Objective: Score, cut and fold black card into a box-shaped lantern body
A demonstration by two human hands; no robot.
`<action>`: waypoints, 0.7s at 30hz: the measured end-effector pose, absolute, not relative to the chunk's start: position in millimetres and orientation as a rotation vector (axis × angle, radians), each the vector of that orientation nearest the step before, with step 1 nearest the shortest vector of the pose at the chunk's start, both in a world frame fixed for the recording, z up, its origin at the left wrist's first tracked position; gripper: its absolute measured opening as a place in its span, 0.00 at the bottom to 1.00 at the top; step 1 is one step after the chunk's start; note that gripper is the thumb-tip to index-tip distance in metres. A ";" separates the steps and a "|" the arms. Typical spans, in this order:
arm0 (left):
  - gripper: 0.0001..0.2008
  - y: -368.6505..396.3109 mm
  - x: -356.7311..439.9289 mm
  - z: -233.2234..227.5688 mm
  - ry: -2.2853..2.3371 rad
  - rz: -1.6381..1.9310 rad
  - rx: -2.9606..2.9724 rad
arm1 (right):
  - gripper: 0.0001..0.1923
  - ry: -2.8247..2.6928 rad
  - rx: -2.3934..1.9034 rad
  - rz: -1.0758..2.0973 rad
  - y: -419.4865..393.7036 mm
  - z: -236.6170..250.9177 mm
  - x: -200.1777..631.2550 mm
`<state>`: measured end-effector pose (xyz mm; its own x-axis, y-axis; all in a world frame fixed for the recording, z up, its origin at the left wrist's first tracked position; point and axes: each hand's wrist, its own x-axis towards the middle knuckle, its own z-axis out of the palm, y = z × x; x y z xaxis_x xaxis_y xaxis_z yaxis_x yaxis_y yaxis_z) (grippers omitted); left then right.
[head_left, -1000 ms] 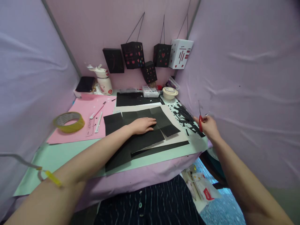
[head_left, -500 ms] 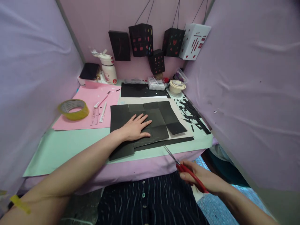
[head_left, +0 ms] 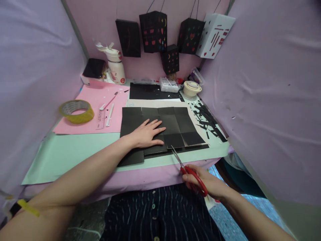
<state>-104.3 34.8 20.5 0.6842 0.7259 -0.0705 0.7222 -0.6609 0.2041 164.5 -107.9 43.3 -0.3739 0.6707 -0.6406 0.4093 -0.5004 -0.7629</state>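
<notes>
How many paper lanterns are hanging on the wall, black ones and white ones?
Black lanterns: 4
White lantern: 1
Total: 5

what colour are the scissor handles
Red, seen in the head view: the scissors are held in the right hand.

Black paper (head_left: 173, 122), red-handled scissors (head_left: 189, 170), pink sheet (head_left: 92, 113), yellow tape (head_left: 76, 111)
</notes>
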 end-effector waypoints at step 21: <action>0.38 35.0 -108.1 11.3 1.041 0.115 2.730 | 0.23 -1.356 -1.614 1.904 -93.7 42.3 143.1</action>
